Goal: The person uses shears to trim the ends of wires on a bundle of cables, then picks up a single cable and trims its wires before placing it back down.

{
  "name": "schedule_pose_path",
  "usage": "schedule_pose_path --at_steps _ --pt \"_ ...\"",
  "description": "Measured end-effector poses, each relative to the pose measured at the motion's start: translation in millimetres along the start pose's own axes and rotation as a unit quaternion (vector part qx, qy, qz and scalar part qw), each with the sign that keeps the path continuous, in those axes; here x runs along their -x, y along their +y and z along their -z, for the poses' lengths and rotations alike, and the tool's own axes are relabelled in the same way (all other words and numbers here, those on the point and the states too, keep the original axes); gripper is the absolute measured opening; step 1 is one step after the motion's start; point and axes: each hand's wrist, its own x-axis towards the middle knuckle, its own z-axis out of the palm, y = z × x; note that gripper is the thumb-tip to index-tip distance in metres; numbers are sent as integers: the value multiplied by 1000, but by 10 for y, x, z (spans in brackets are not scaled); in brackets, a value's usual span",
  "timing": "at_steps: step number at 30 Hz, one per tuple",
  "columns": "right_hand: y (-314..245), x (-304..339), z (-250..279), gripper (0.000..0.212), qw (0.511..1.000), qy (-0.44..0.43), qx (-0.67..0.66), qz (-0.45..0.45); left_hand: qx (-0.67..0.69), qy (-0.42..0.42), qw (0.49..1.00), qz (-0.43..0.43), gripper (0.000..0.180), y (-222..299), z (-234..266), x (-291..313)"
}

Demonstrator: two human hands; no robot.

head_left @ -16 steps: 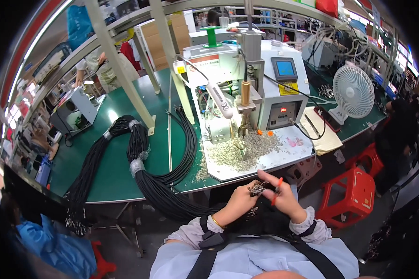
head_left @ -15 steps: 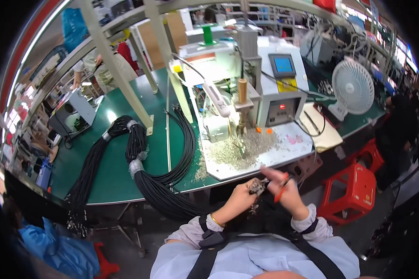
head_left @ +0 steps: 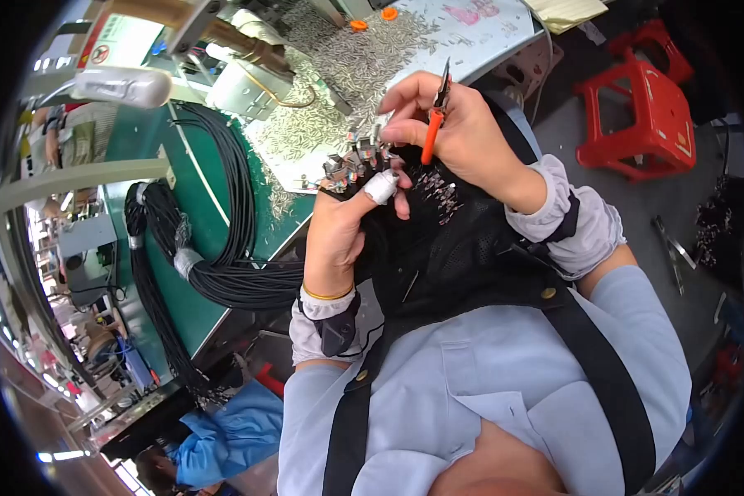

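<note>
My left hand (head_left: pixel 336 231), with white tape round its thumb, is closed on a bunch of cable ends (head_left: pixel 360 157) tipped with small metal connectors and coloured wires. My right hand (head_left: pixel 475 140) keeps a pair of orange-handled cutting pliers (head_left: pixel 435 124) between thumb and palm, jaws pointing up and away. Its thumb and fingertips are at one of the metal ends, apparently pinching it. Over my lap lies a black apron (head_left: pixel 463 273), with more loose wire ends on dark cables just below the hands.
Small metal pieces (head_left: pixel 306 124) cover much of the white machine plate (head_left: pixel 479 50). Bundled black cables (head_left: pixel 248 285) lie on the green table (head_left: pixel 194 318) and hang over its edge. A red stool (head_left: pixel 649 116) stands at right. Someone in blue (head_left: pixel 240 434) is at lower left.
My view has tilted down and turned, so the machine and table sit higher and further left. The pliers now point upward in my right hand, whose fingertips have come to the cable ends.
</note>
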Motion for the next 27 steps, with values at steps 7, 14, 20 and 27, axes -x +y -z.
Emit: schedule_pose_path --at_steps 7,14,20,27 --pt "188 63 -138 26 993 39 -9 108 63 29 997 -17 24 -28 103 120" --pt "292 -66 -34 27 853 51 287 433 262 13 963 57 32 59 178 101" --pt "220 77 -45 20 810 16 442 385 96 91 991 -17 31 107 57 112" --pt "259 26 -150 19 801 91 450 384 -110 196 969 -99 29 30 -6 132"
